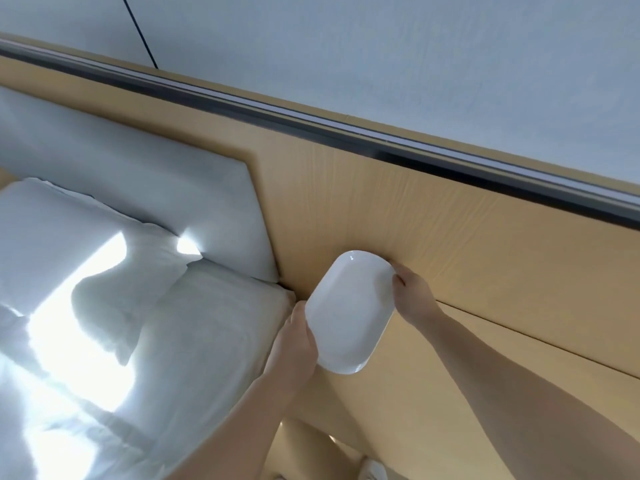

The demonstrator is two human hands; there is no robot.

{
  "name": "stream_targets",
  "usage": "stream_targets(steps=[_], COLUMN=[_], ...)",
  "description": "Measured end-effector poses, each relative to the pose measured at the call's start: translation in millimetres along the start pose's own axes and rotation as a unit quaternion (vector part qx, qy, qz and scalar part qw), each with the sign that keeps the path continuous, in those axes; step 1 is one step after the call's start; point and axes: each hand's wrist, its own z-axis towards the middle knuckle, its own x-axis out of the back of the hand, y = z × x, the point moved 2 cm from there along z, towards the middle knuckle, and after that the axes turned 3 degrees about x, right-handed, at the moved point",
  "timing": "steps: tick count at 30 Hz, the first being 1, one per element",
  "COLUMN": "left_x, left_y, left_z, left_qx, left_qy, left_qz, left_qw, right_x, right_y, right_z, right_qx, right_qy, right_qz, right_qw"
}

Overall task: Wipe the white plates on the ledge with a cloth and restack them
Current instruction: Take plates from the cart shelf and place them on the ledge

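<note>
L hand (294,344) curled on white plate (349,313) near long edge | R hand (412,296) fingers gripping far rim | plate bare, held tilted by wood panel (485,254) | bed (104,289) at left

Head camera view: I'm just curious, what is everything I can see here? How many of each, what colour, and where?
plate: one, white, oval, held up in front of the wooden panel
pillows: count unclear, white, on the bed at left, with sun patches
padded headboard: one, pale grey-white, behind the pillows
wooden panel: one, light tan, along the wall
dark rail: one, black, along the panel's top
wall: white, above the rail
cable: one, black, thin, on the wall at top left
left hand: grips the plate's near left edge
right hand: grips the plate's far right rim
</note>
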Motion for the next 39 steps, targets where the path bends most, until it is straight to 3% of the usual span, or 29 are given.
stream_targets(steps=[9,12,15,20,26,35,39], left_x=[13.1,12.2,2.2,-20.3,-24.3,-13.8,-17.4], left_y=[-11.0,-6.3,-13.8,-12.2,-10.9,-12.0,-5.8], left_z=[44.1,43.9,27.5,-15.7,-12.4,16.0,16.5], left_qx=[-0.074,-0.031,0.064,0.117,0.115,0.076,0.136], left_qy=[-0.085,-0.085,-0.045,-0.021,-0.020,-0.080,-0.078], left_qz=[-0.003,-0.006,-0.042,-0.127,-0.105,-0.097,-0.149], left_qw=[0.994,0.996,0.996,0.985,0.988,0.989,0.976], right_x=[-5.8,-12.0,-6.4,14.5,10.2,-5.9,-3.1], right_y=[39.8,50.4,57.5,41.3,49.8,59.1,63.4], right_z=[-93.6,-111.8,-112.5,-83.5,-74.7,-125.6,-111.0], right_qx=[-0.004,-0.005,-0.048,-0.078,-0.108,-0.090,-0.151], right_qy=[0.105,0.138,0.114,0.040,0.015,0.073,0.052], right_qz=[0.062,0.069,0.074,0.128,0.168,0.165,0.201], right_qw=[0.993,0.988,0.990,0.988,0.980,0.980,0.966])
